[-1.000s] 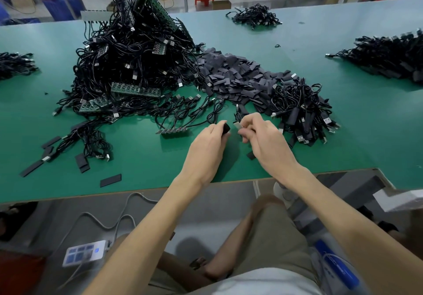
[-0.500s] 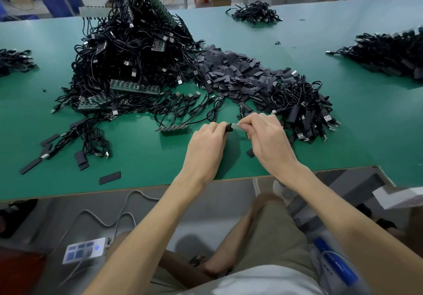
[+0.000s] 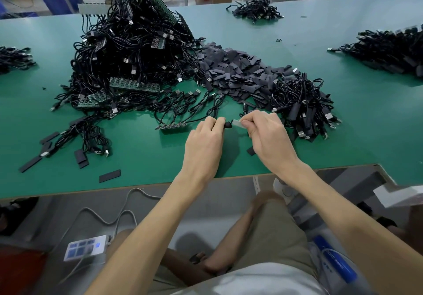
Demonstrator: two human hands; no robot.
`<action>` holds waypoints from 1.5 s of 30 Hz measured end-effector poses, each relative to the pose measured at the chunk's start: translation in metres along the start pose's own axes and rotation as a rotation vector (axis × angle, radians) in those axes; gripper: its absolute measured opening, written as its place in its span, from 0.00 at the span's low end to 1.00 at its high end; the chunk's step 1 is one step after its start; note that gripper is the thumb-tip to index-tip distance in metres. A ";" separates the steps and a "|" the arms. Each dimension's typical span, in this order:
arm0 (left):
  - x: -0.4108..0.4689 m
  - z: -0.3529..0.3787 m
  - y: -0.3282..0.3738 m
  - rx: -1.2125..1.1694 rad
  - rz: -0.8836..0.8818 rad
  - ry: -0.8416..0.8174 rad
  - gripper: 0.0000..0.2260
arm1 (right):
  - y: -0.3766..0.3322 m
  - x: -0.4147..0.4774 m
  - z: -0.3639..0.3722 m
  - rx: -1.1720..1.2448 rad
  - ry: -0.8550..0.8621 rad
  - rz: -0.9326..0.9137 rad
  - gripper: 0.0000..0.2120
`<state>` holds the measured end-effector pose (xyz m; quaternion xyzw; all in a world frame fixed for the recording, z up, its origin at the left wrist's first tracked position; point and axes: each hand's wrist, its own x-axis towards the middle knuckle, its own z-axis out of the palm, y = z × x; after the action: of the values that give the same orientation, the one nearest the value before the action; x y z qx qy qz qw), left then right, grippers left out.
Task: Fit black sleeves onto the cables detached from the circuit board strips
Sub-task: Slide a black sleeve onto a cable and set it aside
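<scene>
A person's two hands work close together over the near part of a green counter [image 3: 146, 157]. The left hand [image 3: 203, 139] has its fingers curled around a small black sleeve [image 3: 228, 124], whose end pokes out toward the right hand [image 3: 267, 134]. The right hand pinches a pale flat cable end [image 3: 238, 124] between thumb and fingertips, held against the sleeve's opening; whether it has entered is unclear. Just left of the left hand lies a short circuit board strip [image 3: 170, 126] with cables attached. Beyond the hands spreads a pile of loose sleeves [image 3: 240, 72], and farther left rises a large cable tangle [image 3: 128, 54]. Just right of the right hand sits a heap of sleeved cables [image 3: 302, 107].
</scene>
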<state>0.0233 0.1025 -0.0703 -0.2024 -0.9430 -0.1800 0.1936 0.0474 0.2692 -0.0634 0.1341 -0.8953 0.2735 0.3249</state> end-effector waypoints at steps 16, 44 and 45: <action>-0.004 -0.006 0.002 -0.063 0.104 -0.073 0.21 | -0.004 0.001 -0.004 -0.055 -0.112 -0.108 0.07; 0.009 -0.012 -0.022 -0.908 -0.153 -0.175 0.11 | 0.003 -0.003 0.002 -0.023 -0.144 0.034 0.10; 0.009 -0.011 -0.021 -0.888 -0.138 -0.188 0.10 | 0.004 -0.003 0.002 -0.016 -0.145 0.036 0.10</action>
<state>0.0097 0.0827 -0.0622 -0.2180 -0.7993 -0.5598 -0.0105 0.0474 0.2718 -0.0681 0.1347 -0.9210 0.2616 0.2555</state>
